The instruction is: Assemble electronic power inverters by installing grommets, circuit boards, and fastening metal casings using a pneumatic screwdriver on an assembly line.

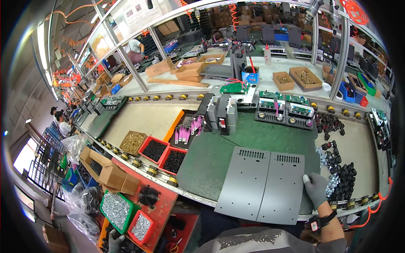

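Observation:
Two flat grey metal panels with slots and small holes, a left panel (244, 181) and a right panel (282, 185), lie side by side on a green work board (202, 168). My gloved right hand (315, 189) rests beside the right panel's right edge, thumb apart from the fingers, holding nothing visible. Whether it touches the panel I cannot tell. Low at the left, my gloved left hand (115, 243) is over an orange bin (103, 234) of dark parts, next to a green bin (117, 211) and a red bin (141, 227) of silver fasteners. Its thumb and finger look apart; the rest is hidden.
Behind the panels stand heat sinks (222, 114) and circuit-board assemblies (283, 110). Red bins of black screws (155, 149) and a box of brass-coloured parts (133, 142) sit left. Black knob-like parts (344, 181) lie right. Rollers (152, 170) edge the line.

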Demonstrator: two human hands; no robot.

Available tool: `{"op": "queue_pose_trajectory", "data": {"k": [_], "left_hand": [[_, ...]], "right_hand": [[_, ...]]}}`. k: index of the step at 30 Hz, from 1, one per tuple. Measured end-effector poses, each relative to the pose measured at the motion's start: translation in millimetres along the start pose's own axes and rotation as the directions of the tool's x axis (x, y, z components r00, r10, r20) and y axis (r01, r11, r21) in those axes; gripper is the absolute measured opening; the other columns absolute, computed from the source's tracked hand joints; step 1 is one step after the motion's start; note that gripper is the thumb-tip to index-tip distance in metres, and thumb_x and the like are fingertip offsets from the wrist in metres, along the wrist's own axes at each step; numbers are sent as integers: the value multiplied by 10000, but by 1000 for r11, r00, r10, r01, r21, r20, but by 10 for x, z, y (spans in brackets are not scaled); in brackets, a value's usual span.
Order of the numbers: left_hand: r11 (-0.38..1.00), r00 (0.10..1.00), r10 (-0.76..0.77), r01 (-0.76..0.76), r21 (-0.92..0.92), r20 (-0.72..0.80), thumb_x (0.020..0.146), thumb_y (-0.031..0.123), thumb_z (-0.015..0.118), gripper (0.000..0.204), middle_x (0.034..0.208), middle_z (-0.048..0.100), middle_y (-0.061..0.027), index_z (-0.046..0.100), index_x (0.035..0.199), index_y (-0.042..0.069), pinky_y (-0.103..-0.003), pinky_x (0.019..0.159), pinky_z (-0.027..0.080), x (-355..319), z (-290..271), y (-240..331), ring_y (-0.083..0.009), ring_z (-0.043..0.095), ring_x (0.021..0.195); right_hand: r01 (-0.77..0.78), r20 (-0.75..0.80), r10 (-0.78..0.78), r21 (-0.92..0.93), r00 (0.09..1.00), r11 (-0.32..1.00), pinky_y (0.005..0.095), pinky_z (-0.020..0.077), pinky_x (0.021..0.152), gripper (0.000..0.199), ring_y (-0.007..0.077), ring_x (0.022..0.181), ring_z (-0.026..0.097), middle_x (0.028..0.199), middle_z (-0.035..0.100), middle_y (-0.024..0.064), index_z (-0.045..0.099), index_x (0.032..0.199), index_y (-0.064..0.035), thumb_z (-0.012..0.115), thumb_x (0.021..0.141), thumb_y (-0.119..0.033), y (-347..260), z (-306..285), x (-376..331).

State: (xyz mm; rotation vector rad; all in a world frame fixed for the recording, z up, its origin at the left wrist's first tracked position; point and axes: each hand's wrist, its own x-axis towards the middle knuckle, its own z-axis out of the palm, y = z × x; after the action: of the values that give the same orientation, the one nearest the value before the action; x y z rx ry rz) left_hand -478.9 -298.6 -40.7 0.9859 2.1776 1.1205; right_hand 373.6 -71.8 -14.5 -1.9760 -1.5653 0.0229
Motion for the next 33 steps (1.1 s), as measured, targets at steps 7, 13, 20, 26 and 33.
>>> {"op": "queue_pose_trajectory", "data": {"k": [7, 13, 20, 26, 33], "left_hand": [[1000, 999, -4, 6, 30, -51, 882, 76, 659, 297, 1054, 610, -30, 576, 1161, 21, -277, 785, 457, 16, 12, 22, -139, 551, 891], [907, 978, 95, -9, 422, -184, 878, 134, 666, 199, 941, 670, -53, 653, 1027, 4, -297, 774, 473, -37, 5, 105, -158, 583, 842], [882, 969, 176, -78, 464, -172, 876, 212, 678, 226, 927, 692, -65, 674, 1011, 32, -315, 791, 484, -108, -65, 109, -181, 614, 845], [786, 989, 98, -6, 618, -115, 920, 203, 622, 225, 962, 678, -78, 649, 1068, 35, -304, 775, 496, -195, -160, 63, -184, 614, 860], [986, 983, -159, 164, 41, -94, 928, 205, 634, 264, 1006, 636, -22, 639, 1140, 46, -267, 749, 494, -348, 98, 423, -134, 576, 861]], "right_hand": [[-38, -8, 38, 21, 999, 999, 382, 452, 545, 225, 303, 587, 594, 651, 596, 135, 658, 762, -45, 661, 836, -257, -36, -41, -4], [-23, -2, 23, 6, 1000, 1000, 387, 441, 530, 235, 285, 563, 580, 623, 578, 108, 638, 727, -67, 661, 830, -277, -17, -31, 0], [-24, 5, 24, 7, 1000, 1000, 390, 433, 522, 262, 285, 555, 573, 604, 564, 100, 636, 712, -80, 651, 836, -310, 30, 5, -2], [-22, 21, 22, -13, 1000, 1000, 387, 434, 522, 259, 286, 561, 580, 611, 571, 90, 641, 717, -87, 645, 841, -314, 32, 3, -1], [0, 3, 0, 2, 1000, 1000, 381, 441, 532, 252, 268, 564, 586, 613, 581, 76, 658, 731, -94, 642, 844, -318, 20, -19, 9]]}}
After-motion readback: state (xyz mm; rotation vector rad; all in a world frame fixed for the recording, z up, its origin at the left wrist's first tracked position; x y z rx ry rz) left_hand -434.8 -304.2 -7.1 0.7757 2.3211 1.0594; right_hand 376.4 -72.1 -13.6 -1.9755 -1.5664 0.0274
